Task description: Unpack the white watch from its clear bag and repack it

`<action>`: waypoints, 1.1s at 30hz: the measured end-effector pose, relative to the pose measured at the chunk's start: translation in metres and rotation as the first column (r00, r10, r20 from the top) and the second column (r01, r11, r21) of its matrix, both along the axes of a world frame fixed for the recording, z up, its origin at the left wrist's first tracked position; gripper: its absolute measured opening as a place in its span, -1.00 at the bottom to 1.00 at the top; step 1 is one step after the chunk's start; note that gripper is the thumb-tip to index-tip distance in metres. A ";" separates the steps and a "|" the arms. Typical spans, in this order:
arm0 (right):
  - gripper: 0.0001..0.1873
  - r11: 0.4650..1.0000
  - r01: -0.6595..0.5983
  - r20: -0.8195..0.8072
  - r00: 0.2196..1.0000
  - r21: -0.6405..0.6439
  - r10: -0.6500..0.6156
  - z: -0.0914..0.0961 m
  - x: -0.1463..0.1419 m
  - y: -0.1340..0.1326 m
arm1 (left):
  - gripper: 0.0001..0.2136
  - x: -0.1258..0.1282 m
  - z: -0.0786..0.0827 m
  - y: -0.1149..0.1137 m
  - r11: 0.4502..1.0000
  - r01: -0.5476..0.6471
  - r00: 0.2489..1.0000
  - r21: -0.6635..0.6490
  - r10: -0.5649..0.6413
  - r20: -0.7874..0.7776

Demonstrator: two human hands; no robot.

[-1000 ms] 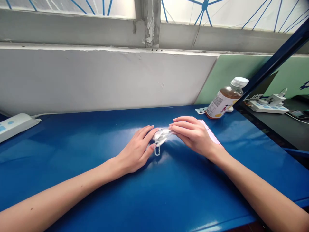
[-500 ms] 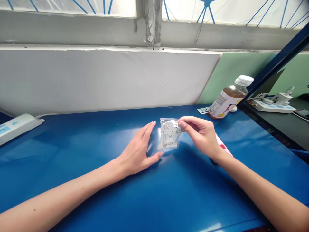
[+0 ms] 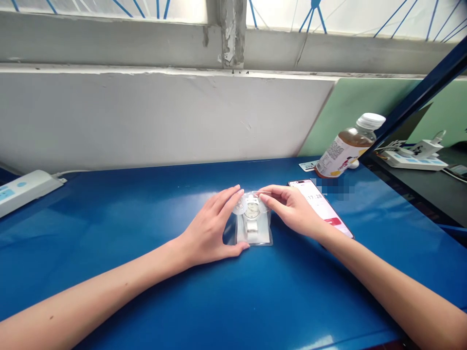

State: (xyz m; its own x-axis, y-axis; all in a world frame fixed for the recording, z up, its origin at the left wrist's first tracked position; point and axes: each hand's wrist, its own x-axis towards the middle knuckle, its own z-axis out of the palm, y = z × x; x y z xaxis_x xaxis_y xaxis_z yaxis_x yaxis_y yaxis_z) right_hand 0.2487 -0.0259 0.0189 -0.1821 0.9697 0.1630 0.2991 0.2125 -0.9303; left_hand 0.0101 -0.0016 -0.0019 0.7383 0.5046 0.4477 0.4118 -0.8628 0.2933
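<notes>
A white wristwatch [image 3: 251, 211] with a round pale dial sits inside a clear plastic bag [image 3: 265, 238] on the blue table. My right hand [image 3: 292, 210] pinches the bag's top right edge between thumb and fingers. At the bag's left side is my left hand [image 3: 209, 228], open, its fingertips at the upper left and its thumb by the lower left corner. A round pale piece [image 3: 240, 206] shows in the bag beside the dial, partly behind my left fingertips.
A phone [image 3: 324, 206] with a lit timer screen lies just right of my right hand. Behind it stand a drink bottle [image 3: 343, 150] and a small card [image 3: 308, 166]. A white power strip [image 3: 29, 192] rests at the far left.
My right hand has brought the bag down towards me and turned it, so the watch dial now faces up. The phone is more exposed. My left hand has barely moved.
</notes>
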 end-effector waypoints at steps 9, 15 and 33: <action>-0.66 0.963 -0.074 0.474 0.878 0.258 -0.059 -0.003 0.007 -0.002 | -0.15 0.003 0.001 0.000 0.998 -0.041 0.999 -0.040 0.041 -0.021; -0.49 0.924 -0.250 0.801 0.591 0.289 -0.091 0.008 0.008 -0.013 | -0.18 0.003 0.001 0.002 0.991 -0.079 0.996 -0.112 0.074 -0.048; -0.02 0.948 -0.318 0.809 0.557 0.002 0.185 0.008 0.022 -0.018 | -0.07 -0.001 0.008 0.011 0.984 -0.035 0.935 -0.176 -0.029 -0.352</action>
State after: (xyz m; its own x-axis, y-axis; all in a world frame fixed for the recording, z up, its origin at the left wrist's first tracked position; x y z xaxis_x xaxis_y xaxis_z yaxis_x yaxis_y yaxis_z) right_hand 0.2702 -0.0437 0.0270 -0.5352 0.8433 -0.0492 0.8124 0.4979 -0.3036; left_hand 0.0086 0.0091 0.0060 0.8302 0.5539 0.0626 0.5189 -0.8090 0.2763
